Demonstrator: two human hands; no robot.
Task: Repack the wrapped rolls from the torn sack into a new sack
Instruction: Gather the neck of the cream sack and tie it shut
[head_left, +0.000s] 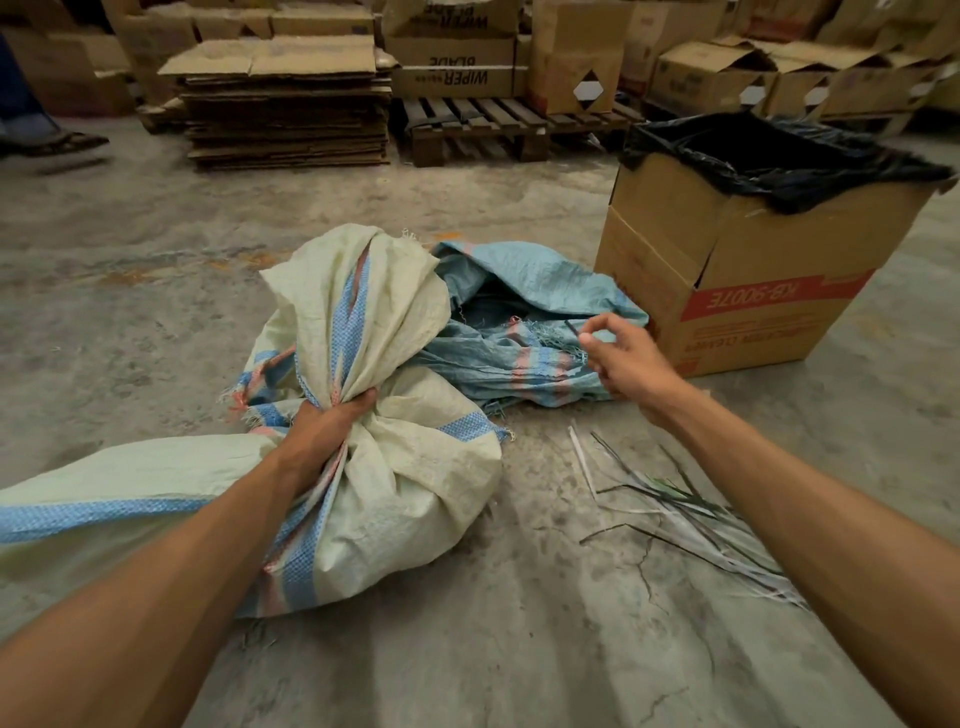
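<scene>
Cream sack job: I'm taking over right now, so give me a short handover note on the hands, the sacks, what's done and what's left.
Left hand: clenched around the gathered neck of the cream sack, which lies full on the floor.
Right hand: pinching a thin dark strip above the blue sack.
Blue sack: lies slack and open behind the cream one, beside the lined cardboard box. More loose strips lie on the floor to the right.
Done: the cream sack looks filled and bunched shut; no rolls are visible.
Left: probably tie the neck with the strip.

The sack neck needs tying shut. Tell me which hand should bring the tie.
Right. The right hand pinches a thin dark strip and is otherwise free; the left hand clamps the cream sack at its gathered neck.
</scene>
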